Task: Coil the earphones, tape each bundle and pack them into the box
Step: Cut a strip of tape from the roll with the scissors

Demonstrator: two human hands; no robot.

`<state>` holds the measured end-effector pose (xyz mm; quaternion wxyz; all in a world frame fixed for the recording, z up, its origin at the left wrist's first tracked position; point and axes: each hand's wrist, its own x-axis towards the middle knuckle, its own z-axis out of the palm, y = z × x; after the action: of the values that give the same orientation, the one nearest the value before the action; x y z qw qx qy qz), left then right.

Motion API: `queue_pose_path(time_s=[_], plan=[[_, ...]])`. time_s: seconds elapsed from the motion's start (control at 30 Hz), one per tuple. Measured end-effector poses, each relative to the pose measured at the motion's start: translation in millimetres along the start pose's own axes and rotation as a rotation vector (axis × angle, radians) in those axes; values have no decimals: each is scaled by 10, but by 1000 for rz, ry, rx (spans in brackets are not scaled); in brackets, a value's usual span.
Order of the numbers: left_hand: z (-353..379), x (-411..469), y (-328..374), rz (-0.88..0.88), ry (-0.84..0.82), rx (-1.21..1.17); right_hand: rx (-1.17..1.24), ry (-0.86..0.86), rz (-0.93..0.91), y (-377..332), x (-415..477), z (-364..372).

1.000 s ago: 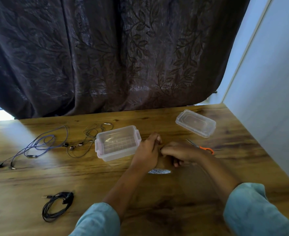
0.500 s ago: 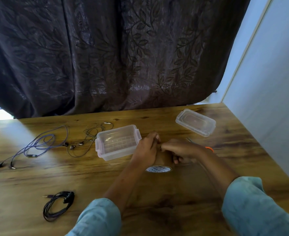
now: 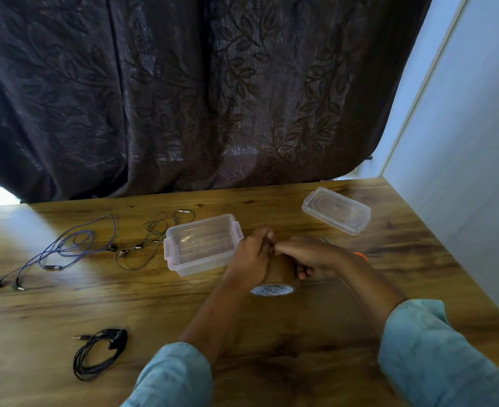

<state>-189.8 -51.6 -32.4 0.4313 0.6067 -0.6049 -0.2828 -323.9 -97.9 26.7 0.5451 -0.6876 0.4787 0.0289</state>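
print on the tape roll (image 3: 277, 274) is unreadable to us; our left hand (image 3: 249, 258) and right hand (image 3: 311, 254) curl round it.

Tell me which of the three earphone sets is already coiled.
The black earphones, lower left: wound into loops. The purple earphones and thin grey earphones lie loose.

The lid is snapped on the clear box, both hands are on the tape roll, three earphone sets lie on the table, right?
No. The head view shows the lid off, lying apart from the clear box. The left hand and right hand are on the tape roll, and purple earphones, grey earphones and black earphones lie on the table.
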Motion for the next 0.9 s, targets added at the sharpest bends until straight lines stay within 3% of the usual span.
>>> queue_pose_path(time_s=[0.6,0.9], plan=[[19,35,80,-34,-22,88,-69,-30,-80,131,126,-59],[42,40,89,-48,-10,102,-138,47,-88,136,82,-60]])
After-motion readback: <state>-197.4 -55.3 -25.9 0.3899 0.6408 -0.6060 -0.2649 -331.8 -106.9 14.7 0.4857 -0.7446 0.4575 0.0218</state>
